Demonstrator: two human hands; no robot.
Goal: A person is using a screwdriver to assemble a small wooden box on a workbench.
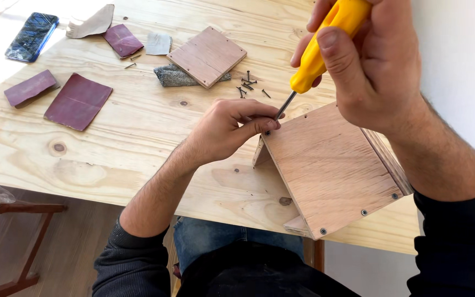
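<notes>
Nearest, at the table's [138, 181] front edge, sits a plywood box [331, 170], one corner hanging past the edge; three screw heads show along its near side. The left hand [229, 129] is pinched shut at the box's far corner, fingertips closed where the screwdriver [317, 55] tip meets the wood; the screw there is hidden between the fingers. The right hand [372, 60] is wrapped tight around the yellow handle, which slants down toward that corner, and this hand and forearm cover the box's right side and the table's right edge.

Just beyond the left hand lies a small heap of loose screws [248, 87], too tangled to count. Behind them a square plywood panel [207, 56] rests on a grey pad [172, 76], mostly covered. Toward the left edge lie two dark red sandpaper sheets [78, 100], with a third [122, 39] farther back, a tan scrap [92, 23] and a small grey piece [159, 43] beside it. At the far left corner lies a phone [32, 36]. Below the table a wooden stool [28, 242] is cut off by the frame.
</notes>
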